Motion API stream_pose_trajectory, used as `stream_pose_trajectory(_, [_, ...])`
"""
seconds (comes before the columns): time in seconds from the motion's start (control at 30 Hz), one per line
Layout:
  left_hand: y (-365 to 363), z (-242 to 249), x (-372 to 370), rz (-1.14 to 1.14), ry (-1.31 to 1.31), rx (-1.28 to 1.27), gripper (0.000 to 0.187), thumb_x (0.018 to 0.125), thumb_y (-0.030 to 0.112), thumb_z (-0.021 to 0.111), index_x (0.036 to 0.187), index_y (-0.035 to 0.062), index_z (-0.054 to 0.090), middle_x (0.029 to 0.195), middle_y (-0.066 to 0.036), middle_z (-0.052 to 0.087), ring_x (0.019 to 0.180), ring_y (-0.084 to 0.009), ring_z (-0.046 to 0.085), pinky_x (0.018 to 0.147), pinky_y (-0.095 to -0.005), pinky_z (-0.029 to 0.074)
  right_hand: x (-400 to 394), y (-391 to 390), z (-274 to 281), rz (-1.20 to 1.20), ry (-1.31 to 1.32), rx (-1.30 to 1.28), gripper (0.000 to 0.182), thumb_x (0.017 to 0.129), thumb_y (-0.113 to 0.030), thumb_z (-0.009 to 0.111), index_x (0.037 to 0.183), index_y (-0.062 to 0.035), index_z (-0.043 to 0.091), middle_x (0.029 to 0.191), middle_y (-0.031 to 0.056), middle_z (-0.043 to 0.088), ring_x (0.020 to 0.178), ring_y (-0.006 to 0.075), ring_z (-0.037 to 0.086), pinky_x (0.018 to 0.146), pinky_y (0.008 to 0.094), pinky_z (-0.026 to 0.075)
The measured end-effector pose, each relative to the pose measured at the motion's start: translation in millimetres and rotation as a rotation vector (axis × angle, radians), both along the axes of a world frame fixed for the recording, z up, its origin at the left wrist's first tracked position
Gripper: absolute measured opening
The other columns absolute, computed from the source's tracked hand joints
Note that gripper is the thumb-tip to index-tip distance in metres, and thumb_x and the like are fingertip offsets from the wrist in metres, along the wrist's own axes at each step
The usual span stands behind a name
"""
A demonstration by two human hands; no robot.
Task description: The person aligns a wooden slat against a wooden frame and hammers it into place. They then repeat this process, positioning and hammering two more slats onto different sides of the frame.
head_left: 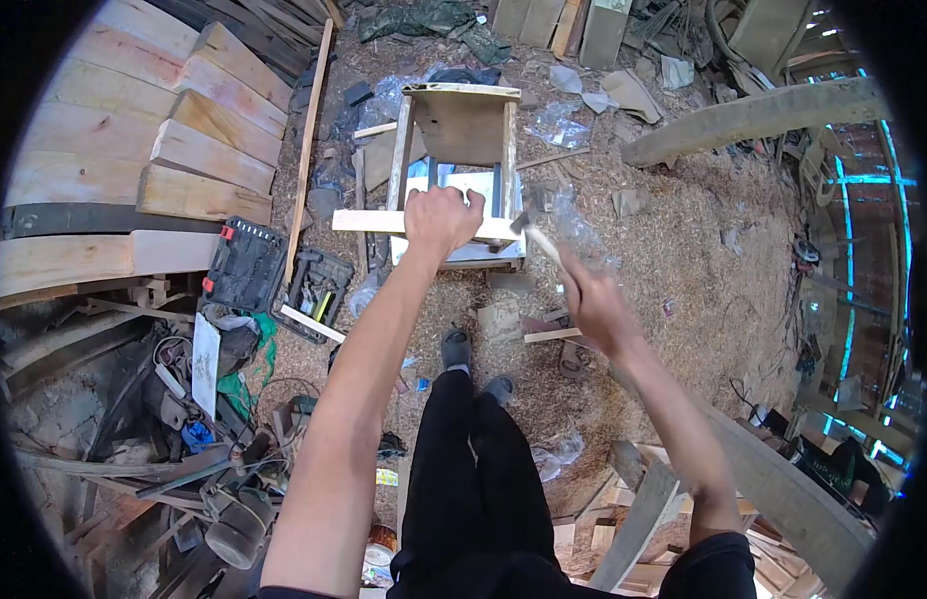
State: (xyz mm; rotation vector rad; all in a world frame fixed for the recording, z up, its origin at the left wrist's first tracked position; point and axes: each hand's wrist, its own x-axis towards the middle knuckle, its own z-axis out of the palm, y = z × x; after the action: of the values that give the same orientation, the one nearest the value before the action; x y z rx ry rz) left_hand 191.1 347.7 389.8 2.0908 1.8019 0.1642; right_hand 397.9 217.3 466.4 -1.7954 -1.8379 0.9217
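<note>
The left arm (pixel 348 429) is clamping fingers (pixel 421 203) over a crosswise strip (pixel 368 221), the right hand (pixel 598 301) gripping a hammer (pixel 549 250) beside the strip's right end.

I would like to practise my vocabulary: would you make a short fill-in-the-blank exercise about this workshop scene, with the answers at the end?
1. The right hand grips the handle of a ____.
2. The left hand is on a pale strip made of ____.
3. In the picture, the tool case lies to the ____ of the wooden frame.
4. The colour of the person's trousers is ____.

Missing words: hammer; wood; left; black.
</note>
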Motion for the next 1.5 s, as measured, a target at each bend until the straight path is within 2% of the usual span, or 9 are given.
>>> stream_pose_trajectory(0.27, [3, 0, 0, -0.003, -0.08, 0.015, 0.041, 0.086, 0.031, 0.043, 0.075, 0.003, 0.072, 0.072, -0.023, 0.066, 0.068, -0.0369, 0.065, 0.088, -0.045, 0.043, -10, 6, -17, 0.035, -0.094, -0.174, 0.038, 0.094, -0.012, 0.05, 0.132, -0.0063, 0.051, 0.08, 0.0257, 0.063, 0.066, 0.0309, 0.065, 0.061, 0.0403, 0.049])
stream_pose_trajectory(0.33, [8, -7, -5, -0.027, -0.065, 0.067, 0.03, 0.083, 0.024, 0.048, 0.079, 0.0029, 0.069, 0.08, -0.021, 0.067, 0.077, -0.0352, 0.064, 0.086, -0.0453, 0.043, -21, 9, -14, -0.18, -0.015, -0.092, 0.033, 0.092, -0.017, 0.055, 0.122, -0.0038, 0.057, 0.082, 0.0263, 0.065, 0.07, 0.0325, 0.066, 0.066, 0.0434, 0.05])
stream_pose_trajectory(0.4, [9, -14, -9, -0.068, -0.369, 0.187, 0.02, 0.082, 0.015, 0.049, 0.086, 0.0033, 0.065, 0.09, -0.018, 0.066, 0.089, -0.0327, 0.06, 0.084, -0.044, 0.043, -32, 16, -32, -0.26, -0.038, -0.021, 0.032, 0.089, -0.022, 0.061, 0.114, -0.0025, 0.061, 0.082, 0.022, 0.067, 0.074, 0.0318, 0.067, 0.072, 0.0432, 0.05])
stream_pose_trajectory(0.47, [16, -10, -15, -0.015, -0.743, 0.322, 0.022, 0.082, 0.003, 0.05, 0.098, 0.0037, 0.064, 0.093, -0.019, 0.062, 0.091, -0.0354, 0.058, 0.084, -0.0451, 0.043, -44, 29, -40, -0.427, 0.226, 0.094, 0.029, 0.085, -0.021, 0.065, 0.109, -0.0029, 0.064, 0.083, 0.0165, 0.069, 0.078, 0.0292, 0.068, 0.075, 0.0397, 0.05])
stream_pose_trajectory(0.6, [30, 7, -59, 0.085, -0.755, 0.38, 0.027, 0.073, -0.003, 0.055, 0.099, 0.0007, 0.061, 0.098, -0.019, 0.063, 0.092, -0.0376, 0.059, 0.082, -0.045, 0.047, -49, 44, -54, -0.575, 0.21, 0.067, 0.032, 0.08, -0.016, 0.07, 0.11, -0.0036, 0.065, 0.086, 0.0138, 0.07, 0.083, 0.0273, 0.068, 0.078, 0.0369, 0.05])
stream_pose_trajectory(0.73, [33, 30, -126, -0.042, -0.35, 0.058, 0.031, 0.072, 0.007, 0.061, 0.103, 0.002, 0.065, 0.103, -0.02, 0.066, 0.098, -0.0379, 0.061, 0.088, -0.0453, 0.047, -42, 46, -58, -0.517, 0.214, -0.013, 0.036, 0.079, -0.016, 0.07, 0.113, -0.0037, 0.065, 0.089, 0.0159, 0.07, 0.085, 0.0289, 0.068, 0.078, 0.0379, 0.05])
stream_pose_trajectory(0.93, [30, 27, -149, -0.333, -0.31, -0.112, 0.037, 0.073, 0.009, 0.061, 0.109, 0.0015, 0.065, 0.107, -0.021, 0.066, 0.101, -0.0388, 0.061, 0.092, -0.044, 0.047, -43, 53, -68, -0.467, 0.229, -0.063, 0.03, 0.077, -0.012, 0.067, 0.105, -0.0011, 0.068, 0.093, 0.0159, 0.071, 0.086, 0.0277, 0.068, 0.08, 0.0359, 0.05])
stream_pose_trajectory(1.1, [44, 23, -158, -0.238, -0.363, -0.348, 0.044, 0.063, 0.01, 0.083, 0.103, 0.0007, 0.065, 0.097, -0.018, 0.069, 0.092, -0.0298, 0.066, 0.081, -0.0379, 0.051, -54, 54, -50, -0.493, 0.235, -0.044, 0.036, 0.077, -0.014, 0.064, 0.111, -0.0018, 0.066, 0.092, 0.0214, 0.069, 0.09, 0.0337, 0.067, 0.08, 0.0386, 0.05])
stream_pose_trajectory(1.5, [26, 17, -138, -0.129, -0.406, -0.583, 0.038, 0.066, 0.014, 0.084, 0.096, -0.0022, 0.069, 0.087, -0.013, 0.071, 0.081, -0.0216, 0.066, 0.073, -0.034, 0.05, -29, 54, -70, -0.509, 0.279, -0.006, 0.028, 0.081, -0.016, 0.065, 0.104, -0.0002, 0.068, 0.083, 0.0156, 0.07, 0.08, 0.0236, 0.068, 0.074, 0.0351, 0.05])
